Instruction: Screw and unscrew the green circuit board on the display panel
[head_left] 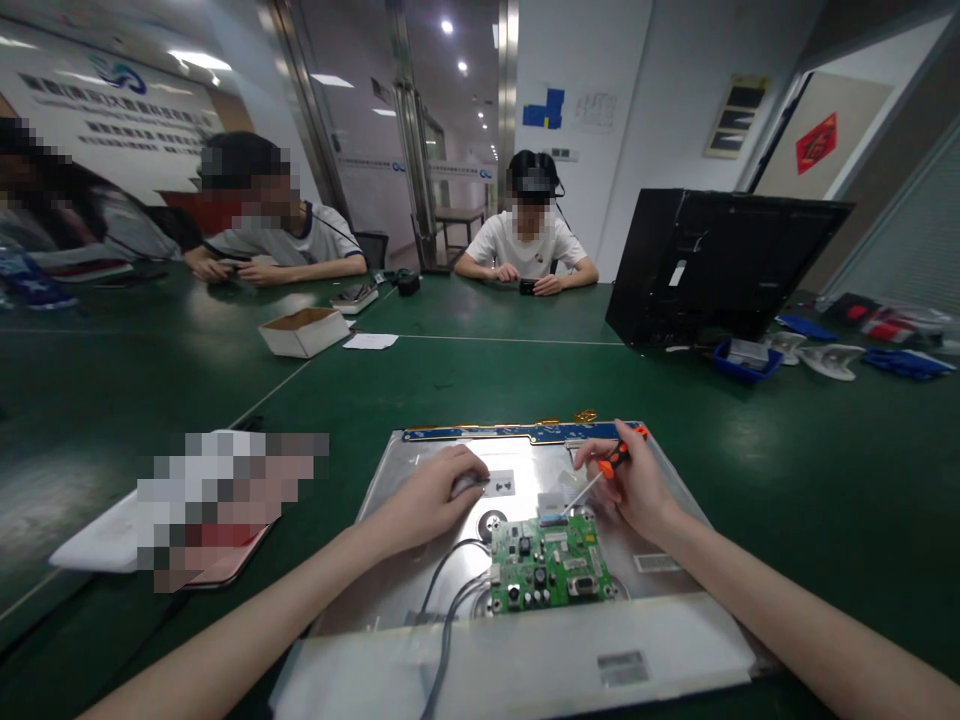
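Observation:
A screwdriver [615, 458] with an orange and black handle is gripped by my right hand [637, 485]. Its thin shaft slants down to the left, and the tip is at the flat-cable connector [553, 519] on the top edge of a green circuit board [551, 565]. The board lies on the silver back of a display panel [420, 470]. My left hand [439, 490] rests on the metal left of the board, fingers curled toward the thumb near a small label [501, 484]. Whatever is between those fingers, if anything, cannot be made out.
Grey cables [444, 640] run from the board toward me. A narrow blue board [487, 434] lines the panel's far edge. On the green table [465, 380] are a white box [304, 335], a black monitor [720, 265] and a blue tray [742, 368]. Several people sit beyond.

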